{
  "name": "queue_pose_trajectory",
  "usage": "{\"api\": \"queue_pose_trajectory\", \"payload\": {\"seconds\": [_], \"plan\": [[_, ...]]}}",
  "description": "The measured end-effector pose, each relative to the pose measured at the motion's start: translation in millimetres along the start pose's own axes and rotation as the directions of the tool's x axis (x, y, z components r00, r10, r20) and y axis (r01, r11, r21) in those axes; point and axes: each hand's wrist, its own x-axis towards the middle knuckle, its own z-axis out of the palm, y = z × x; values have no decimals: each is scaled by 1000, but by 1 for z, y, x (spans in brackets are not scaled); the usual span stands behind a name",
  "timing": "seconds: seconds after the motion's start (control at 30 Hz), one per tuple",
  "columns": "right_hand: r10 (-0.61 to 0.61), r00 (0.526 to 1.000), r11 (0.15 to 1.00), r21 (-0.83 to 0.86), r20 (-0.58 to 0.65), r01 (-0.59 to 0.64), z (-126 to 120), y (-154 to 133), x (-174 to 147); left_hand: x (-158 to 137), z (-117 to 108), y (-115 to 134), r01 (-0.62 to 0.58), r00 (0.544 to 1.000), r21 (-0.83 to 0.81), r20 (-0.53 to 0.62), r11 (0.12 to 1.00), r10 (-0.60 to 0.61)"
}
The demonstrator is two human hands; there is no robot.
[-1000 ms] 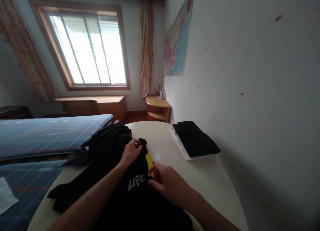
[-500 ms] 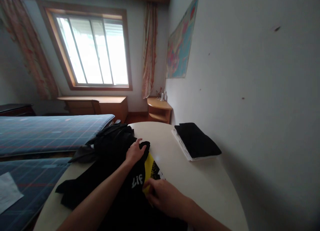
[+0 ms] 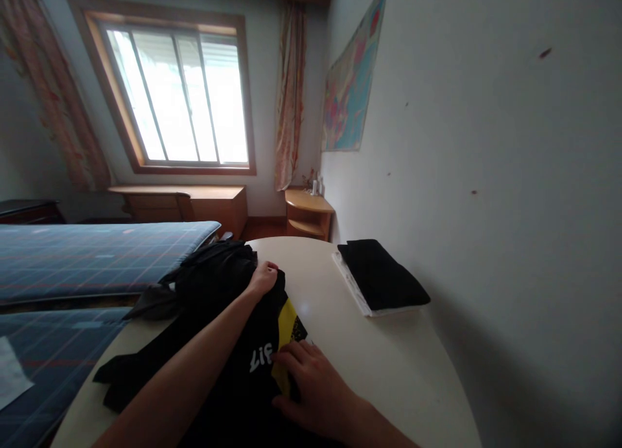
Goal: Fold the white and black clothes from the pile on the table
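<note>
A black shirt (image 3: 233, 383) with white lettering and a yellow panel lies spread over the near part of the white table. At its far edge, my left hand (image 3: 265, 278) is closed with the fingers pinching the cloth. My right hand (image 3: 318, 383) rests on the yellow panel beside the lettering, thumb and fingers apart; it covers part of the print. A sleeve-like flap of the shirt reaches toward the table's left edge. Just beyond and left of my left hand sits a crumpled heap of dark clothes (image 3: 214, 270).
On the right of the round white table (image 3: 389, 383) lies a folded stack of black cloth (image 3: 383, 276) over white. The wall (image 3: 510, 254) stands close on the right. Beds with blue plaid mattresses (image 3: 97, 260) are on the left. Desks (image 3: 218, 205) stand under the window.
My left hand's fingers have closed on the shirt's far edge. My right hand's fingers have spread from a curled pinch. The shirt has shifted slightly left in view.
</note>
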Motion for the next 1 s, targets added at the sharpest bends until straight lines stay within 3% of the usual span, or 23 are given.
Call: {"api": "queue_pose_trajectory", "payload": {"seconds": [0.1, 0.27, 0.43, 0.73, 1.0], "plan": [[10, 1000, 1000, -10, 13, -9, 1, 2, 2, 0, -6, -6, -7, 1000, -17, -13, 1000, 7], [-29, 999, 999, -43, 32, 30, 3, 3, 6, -7, -16, -13, -30, 999, 98, -25, 995, 33], [-77, 997, 995, -64, 16, 78, 6, 5, 7, -8, -14, -11, -13, 1000, 163, -23, 987, 17], [-111, 994, 993, -37, 18, 111, 0, 2, 5, 17, 2, -17, -44, 994, -23, 101, 999, 46], [-141, 990, 990, -4, 6, 141, -1, 1, 4, 34, 1, -25, 12, 985, -4, 172, 1000, -11]]}}
